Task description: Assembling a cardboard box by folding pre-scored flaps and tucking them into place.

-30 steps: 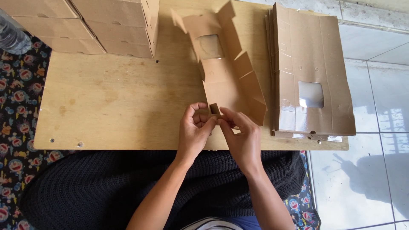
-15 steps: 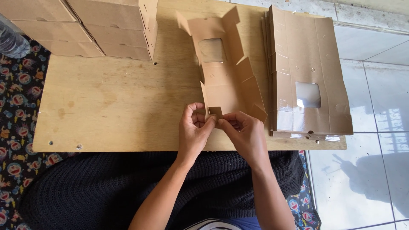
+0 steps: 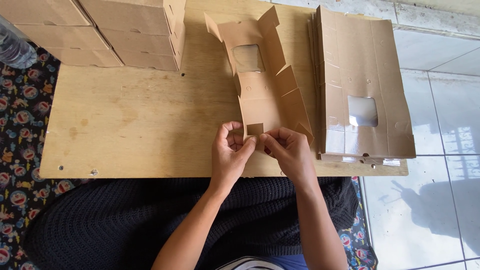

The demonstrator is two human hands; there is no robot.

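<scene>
- The left hand (image 3: 231, 152) and right hand (image 3: 290, 150) pinch the near end of the brown cardboard box piece with a window (image 3: 265, 95).
- It lies on the wooden board (image 3: 140, 120).
- Hands stayed put since before.

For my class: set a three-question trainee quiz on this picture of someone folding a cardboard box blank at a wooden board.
1. True or false: both hands pinch the near end of the box blank.
2. Where is the stack of flat blanks in the picture? A) right of the blank in hand B) left of it C) on the lap
3. Complete: the finished boxes sit at the board's far ____ corner as pictured.

Key: 1 true: left hand and right hand grip it. 2 A. 3 left, on the wooden board.
</scene>
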